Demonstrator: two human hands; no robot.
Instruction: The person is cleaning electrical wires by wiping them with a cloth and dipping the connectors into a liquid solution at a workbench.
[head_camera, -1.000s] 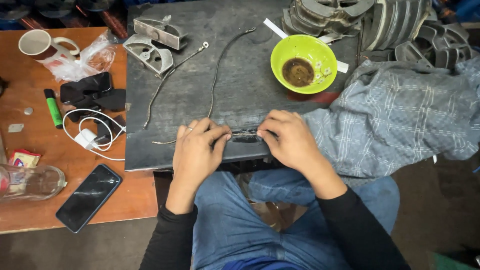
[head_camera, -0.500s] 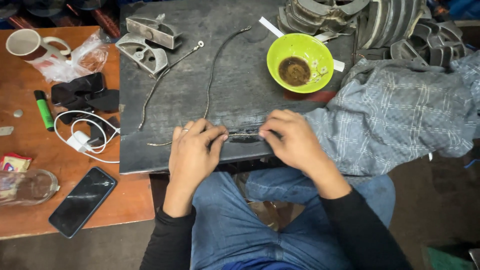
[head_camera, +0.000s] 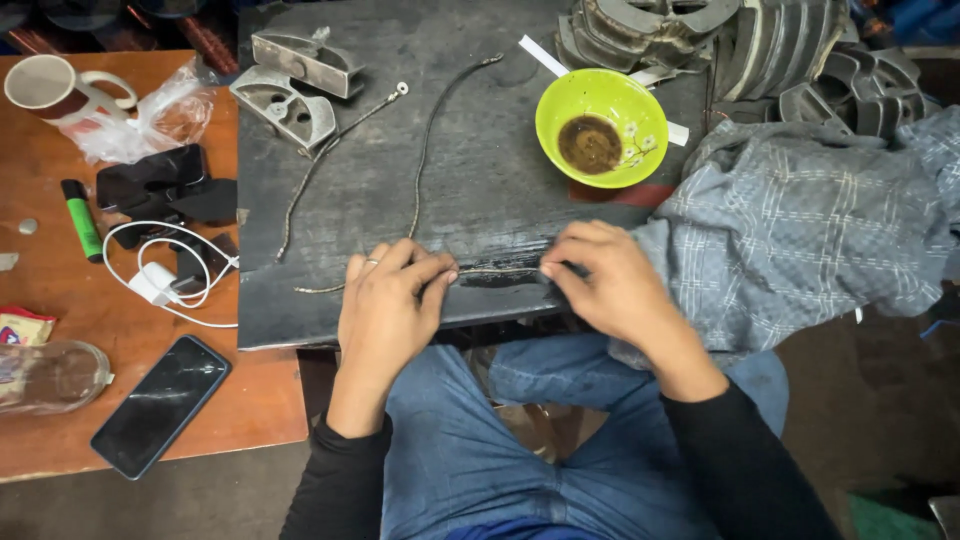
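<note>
Both my hands rest at the near edge of a dark grey work board (head_camera: 480, 150). My left hand (head_camera: 388, 300) and my right hand (head_camera: 610, 280) each pinch one end of a thin braided metal chain (head_camera: 497, 270), stretched flat between the fingertips on the board. A ring shows on a left finger. A second long thin chain (head_camera: 424, 160) runs from near my left hand up the board. A third chain (head_camera: 320, 165) with a small ring end lies to its left. My jeans-clad legs sit below the board.
A green bowl (head_camera: 560, 100) with brown liquid stands at the back right, by stacked grey metal moulds (head_camera: 760, 50). Grey checked cloth (head_camera: 800, 220) lies right. Two metal mould pieces (head_camera: 285, 85) sit back left. The orange table (head_camera: 40, 270) holds a mug, marker, charger cable, phone (head_camera: 160, 405).
My hands have drawn slightly apart along the chain, so more of it shows between the fingertips. The camera view has shifted a little to the left.
</note>
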